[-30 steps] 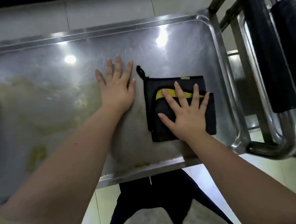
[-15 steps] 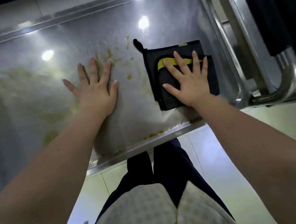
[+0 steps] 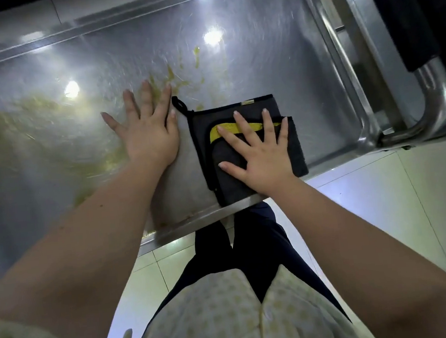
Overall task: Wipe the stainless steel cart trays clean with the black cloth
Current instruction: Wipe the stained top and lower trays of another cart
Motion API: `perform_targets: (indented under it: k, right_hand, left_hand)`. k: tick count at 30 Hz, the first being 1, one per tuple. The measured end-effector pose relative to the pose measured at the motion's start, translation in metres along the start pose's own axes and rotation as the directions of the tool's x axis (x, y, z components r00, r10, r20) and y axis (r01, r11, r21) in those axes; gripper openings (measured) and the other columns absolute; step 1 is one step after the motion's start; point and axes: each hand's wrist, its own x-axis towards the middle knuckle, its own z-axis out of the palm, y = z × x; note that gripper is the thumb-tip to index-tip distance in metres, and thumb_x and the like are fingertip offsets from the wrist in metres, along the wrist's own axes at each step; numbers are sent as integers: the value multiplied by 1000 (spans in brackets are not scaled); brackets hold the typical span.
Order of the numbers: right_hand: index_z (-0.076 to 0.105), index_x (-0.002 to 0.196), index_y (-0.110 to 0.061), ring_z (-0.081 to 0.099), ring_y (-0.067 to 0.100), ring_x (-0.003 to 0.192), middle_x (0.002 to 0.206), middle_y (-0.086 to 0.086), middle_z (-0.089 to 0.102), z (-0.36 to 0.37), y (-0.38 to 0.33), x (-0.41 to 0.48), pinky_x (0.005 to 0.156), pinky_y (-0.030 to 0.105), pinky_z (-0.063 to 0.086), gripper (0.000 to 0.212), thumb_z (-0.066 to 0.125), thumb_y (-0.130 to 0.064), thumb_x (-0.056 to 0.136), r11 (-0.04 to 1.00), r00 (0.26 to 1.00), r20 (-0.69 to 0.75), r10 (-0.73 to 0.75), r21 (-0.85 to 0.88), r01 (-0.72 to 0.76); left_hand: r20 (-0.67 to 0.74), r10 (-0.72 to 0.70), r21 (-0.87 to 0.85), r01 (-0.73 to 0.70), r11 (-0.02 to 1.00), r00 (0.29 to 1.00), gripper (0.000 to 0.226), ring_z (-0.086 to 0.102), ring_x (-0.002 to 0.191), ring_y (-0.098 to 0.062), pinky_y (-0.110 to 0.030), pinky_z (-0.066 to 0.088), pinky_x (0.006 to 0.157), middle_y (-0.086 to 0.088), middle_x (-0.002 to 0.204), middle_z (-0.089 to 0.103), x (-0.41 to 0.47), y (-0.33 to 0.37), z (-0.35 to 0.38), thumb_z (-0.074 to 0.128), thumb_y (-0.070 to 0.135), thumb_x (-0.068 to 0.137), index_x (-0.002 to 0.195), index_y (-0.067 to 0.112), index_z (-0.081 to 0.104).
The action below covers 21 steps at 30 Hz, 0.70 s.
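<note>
Stainless steel cart tray (image 3: pixel 288 61), apparently mostly unwiped: your flat-fingered right hand (image 3: pixel 261 157) pressed the black cloth (image 3: pixel 203 127) at 5 o'clock; your left hand (image 3: pixel 148 138) lay splayed alongside; yellow smears (image 3: pixel 172 75) covered 9 to 12 o'clock.

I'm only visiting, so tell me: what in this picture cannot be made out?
All in the head view.
The tray: left end blurred and cut off by the frame edge.
The black cloth: middle covered by the right hand.
The label on the cloth: too small to read.
Steel beneath the left hand: hidden.
Any lower trays: hidden by the top tray.
</note>
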Motion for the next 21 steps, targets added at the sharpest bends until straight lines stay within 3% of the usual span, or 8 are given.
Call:
perform_targets:
  k: [7, 11, 14, 17, 21]
  right_hand:
    - [7, 150, -54, -2, 44, 148, 164, -14, 3, -1, 72, 0, 115, 67, -2, 71, 18, -81, 86, 997, 997, 13, 77, 10, -77]
    - [17, 153, -47, 3, 51, 145, 165, -7, 9, -2, 57, -6, 111, 72, 3, 71, 23, -76, 88, 999, 999, 19, 51, 9, -51]
    - [21, 153, -45, 2, 54, 144, 165, -2, 11, -1, 36, -10, 108, 75, 5, 71, 25, -75, 88, 997, 997, 35, -70, -13, 70]
    - [16, 152, -48, -1, 54, 145, 165, -2, 7, -4, 23, 6, 107, 77, 3, 71, 22, -76, 88, 990, 989, 58, -139, -26, 141]
    - [2, 151, -53, -6, 51, 145, 165, -5, -2, -15, 21, 70, 108, 75, -4, 71, 16, -79, 86, 996, 995, 63, -83, -12, 84]
  left_hand:
    - [-27, -4, -6, 4, 1000, 1000, 53, -8, 151, -31, -75, -8, 108, 6, 166, -2, -2, 9, 3, 13, 50, 101, 154, 47, 4]
    - [-26, 0, -11, -1, 1000, 1000, 54, -8, 151, -32, -75, -9, 108, 6, 166, -4, -2, 10, 2, 13, 51, 102, 154, 46, 2]
    - [-11, -22, 9, 22, 1000, 1000, 57, -10, 151, -32, -75, -6, 108, 7, 165, -8, -2, 10, 3, 13, 52, 101, 156, 42, -1]
    - [5, -129, 27, 129, 991, 992, 65, -16, 147, -42, -77, -7, 106, 3, 165, -15, -1, 11, 5, 13, 58, 98, 155, 37, -9]
    - [23, -170, 28, 169, 985, 985, 68, -17, 145, -48, -79, -4, 105, 1, 164, -16, 1, 15, 5, 14, 62, 97, 154, 36, -13]
